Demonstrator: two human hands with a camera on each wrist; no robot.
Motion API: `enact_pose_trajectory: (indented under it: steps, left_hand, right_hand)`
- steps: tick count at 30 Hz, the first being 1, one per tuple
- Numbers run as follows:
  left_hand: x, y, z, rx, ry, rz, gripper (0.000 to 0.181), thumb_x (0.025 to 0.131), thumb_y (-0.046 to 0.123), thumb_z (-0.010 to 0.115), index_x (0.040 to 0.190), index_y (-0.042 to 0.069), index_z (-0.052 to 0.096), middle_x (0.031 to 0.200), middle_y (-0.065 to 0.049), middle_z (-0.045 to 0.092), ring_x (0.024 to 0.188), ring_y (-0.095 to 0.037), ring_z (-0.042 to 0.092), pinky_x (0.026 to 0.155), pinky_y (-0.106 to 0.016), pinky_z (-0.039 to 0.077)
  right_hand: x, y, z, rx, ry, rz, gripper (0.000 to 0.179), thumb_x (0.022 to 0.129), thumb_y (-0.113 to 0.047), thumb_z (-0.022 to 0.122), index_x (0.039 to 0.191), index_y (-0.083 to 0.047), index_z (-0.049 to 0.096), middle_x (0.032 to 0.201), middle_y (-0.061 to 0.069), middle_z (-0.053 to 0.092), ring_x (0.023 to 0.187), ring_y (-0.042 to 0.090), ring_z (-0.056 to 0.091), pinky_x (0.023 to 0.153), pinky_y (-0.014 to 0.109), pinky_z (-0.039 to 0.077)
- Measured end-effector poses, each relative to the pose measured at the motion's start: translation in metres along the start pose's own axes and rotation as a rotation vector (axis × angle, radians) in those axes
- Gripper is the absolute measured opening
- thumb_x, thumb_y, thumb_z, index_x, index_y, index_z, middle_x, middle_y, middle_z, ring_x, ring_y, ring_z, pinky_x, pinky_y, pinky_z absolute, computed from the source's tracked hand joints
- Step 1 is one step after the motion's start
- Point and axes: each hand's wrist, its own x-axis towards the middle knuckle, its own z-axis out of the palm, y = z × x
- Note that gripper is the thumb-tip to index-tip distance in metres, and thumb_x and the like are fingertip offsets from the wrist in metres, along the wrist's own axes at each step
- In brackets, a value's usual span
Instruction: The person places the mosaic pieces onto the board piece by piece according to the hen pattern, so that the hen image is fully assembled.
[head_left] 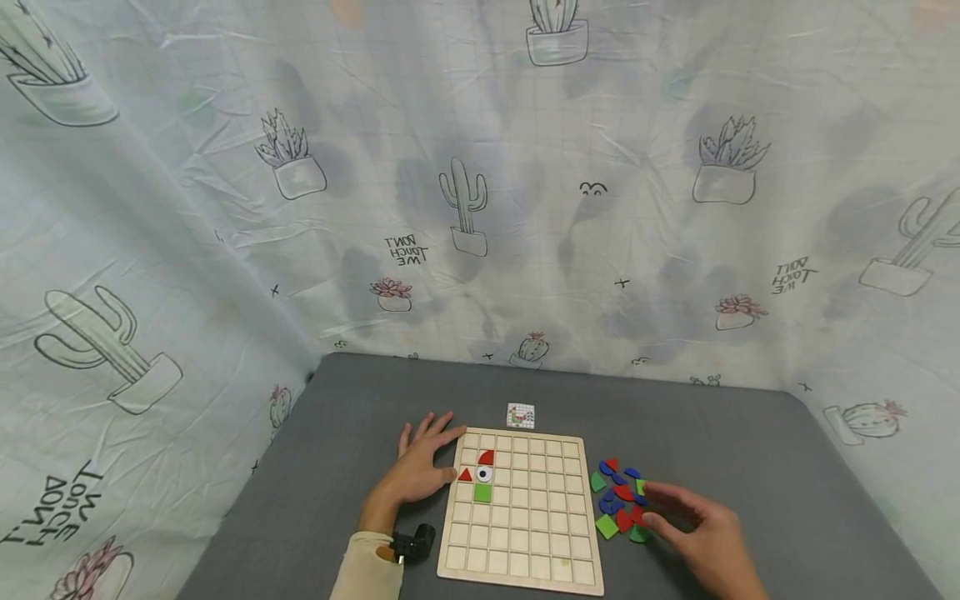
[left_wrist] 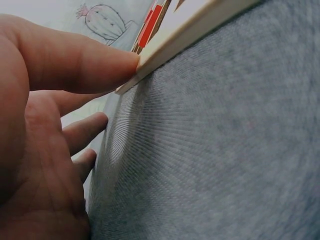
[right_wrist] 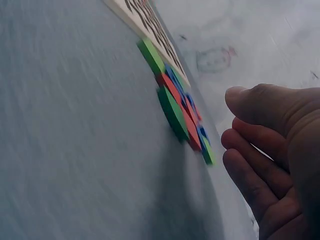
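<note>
A wooden grid board [head_left: 536, 533] lies on the grey table, and my left hand [head_left: 420, 467] touches its left edge with thumb and index finger, the other fingers spread. In the left wrist view the thumb presses the board's rim [left_wrist: 170, 52]. On the board sit a red quarter-round piece [head_left: 487, 457], a red triangle [head_left: 465, 475], a white tile with a black dot [head_left: 484, 474] and a green square [head_left: 483, 493]. My right hand [head_left: 701, 529] hovers at the right side of a pile of loose pieces [head_left: 624, 493], fingers relaxed, nothing between them.
A small printed pattern card [head_left: 521, 416] lies beyond the board's far edge. The loose pile holds several red, green and blue shapes, close to the board's right edge. A cactus-print curtain [head_left: 510, 208] hangs behind the grey table [head_left: 360, 408].
</note>
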Motion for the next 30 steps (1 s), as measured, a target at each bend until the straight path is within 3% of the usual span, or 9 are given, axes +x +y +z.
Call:
enact_pose_trajectory:
  steps: [3,11,22,26,30]
  left_hand:
    - [0.000,0.000,0.000,-0.002,0.002,0.002,0.069,0.090,0.003,0.078,0.157,0.008,0.061,0.176,-0.022,0.036,0.168,-0.050,0.016,0.131,-0.074,-0.008]
    - [0.000,0.000,0.001,0.004,0.011,0.000,0.069,0.089,0.005,0.078,0.155,0.009,0.063,0.175,-0.022,0.038,0.167,-0.051,0.018,0.131,-0.074,-0.005]
    - [0.000,-0.002,0.001,-0.001,0.012,0.005,0.068,0.089,0.005,0.078,0.156,0.009,0.062,0.176,-0.021,0.038,0.168,-0.050,0.017,0.131,-0.074,-0.006]
    - [0.000,-0.002,0.000,-0.002,0.011,0.004,0.069,0.090,0.005,0.077,0.157,0.010,0.062,0.176,-0.021,0.037,0.168,-0.050,0.016,0.131,-0.073,-0.007]
    - [0.000,-0.002,0.000,-0.001,0.005,0.007,0.069,0.090,0.005,0.078,0.157,0.010,0.062,0.176,-0.021,0.037,0.168,-0.050,0.016,0.131,-0.073,-0.007]
  right_hand:
    - [0.002,0.007,-0.008,-0.043,0.022,0.009,0.039,0.090,-0.022,0.092,0.126,-0.012,0.081,0.118,0.008,0.084,0.101,0.001,0.079,0.082,0.015,0.062]
    - [0.014,0.023,-0.018,-0.036,0.081,-0.073,0.038,0.087,-0.013,0.093,0.123,-0.008,0.082,0.114,0.013,0.084,0.097,-0.008,0.075,0.078,0.007,0.057]
    - [0.035,0.033,-0.013,0.007,0.029,-0.063,0.041,0.087,-0.013,0.093,0.126,-0.007,0.080,0.118,0.014,0.083,0.099,-0.005,0.076,0.081,0.009,0.059]
    - [0.039,0.029,-0.009,-0.031,-0.020,-0.037,0.042,0.088,-0.014,0.093,0.128,-0.008,0.080,0.120,0.011,0.083,0.102,0.002,0.079,0.084,0.015,0.061]
    - [0.039,0.029,-0.007,-0.078,-0.033,-0.055,0.041,0.086,-0.011,0.094,0.125,-0.011,0.081,0.118,0.008,0.084,0.100,-0.001,0.077,0.083,0.018,0.063]
